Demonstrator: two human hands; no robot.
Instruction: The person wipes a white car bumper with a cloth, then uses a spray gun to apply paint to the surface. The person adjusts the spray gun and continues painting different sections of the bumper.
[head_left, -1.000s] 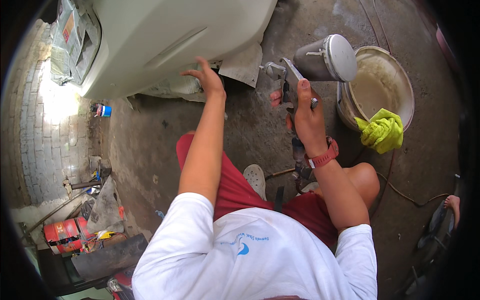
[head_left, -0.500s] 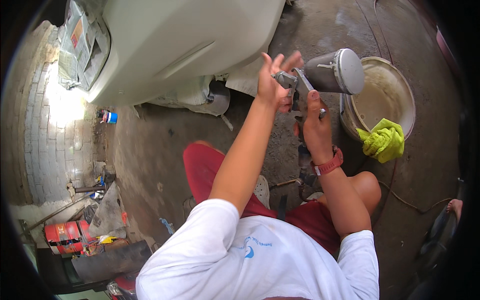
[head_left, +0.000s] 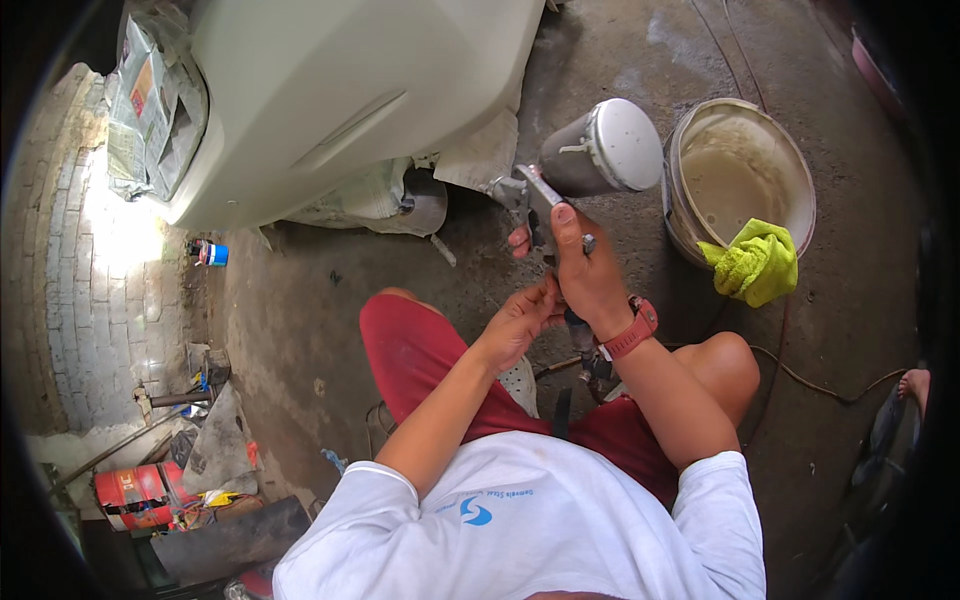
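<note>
A metal spray gun (head_left: 538, 188) is held up in front of me, its grey cup with a pale lid (head_left: 628, 145) tilted out to the right. My right hand (head_left: 592, 275) is wrapped round its handle, thumb on top and a fingertip showing near the front. Below it, my left hand (head_left: 518, 322) pinches at the gun's lower end, where a dark fitting and hose (head_left: 578, 335) hang down. Exactly which part those left fingertips grip is partly hidden. Ahead to the left stands a large pale car body panel (head_left: 330, 80), its edges masked with newspaper (head_left: 155, 110).
Right of the gun is a bucket (head_left: 678, 205) of cloudy liquid, a lime-green cloth (head_left: 757, 265) over its rim. A hose (head_left: 840, 398) crosses the floor. A blue can (head_left: 215, 256) stands by the brick wall; a red container (head_left: 140, 485) and scraps lie left. Someone's foot (head_left: 912, 385) shows far right.
My left hand has dropped from the gun's front, where its fingers were spread, to the lower end of the handle. The gun and right hand have shifted left in view.
</note>
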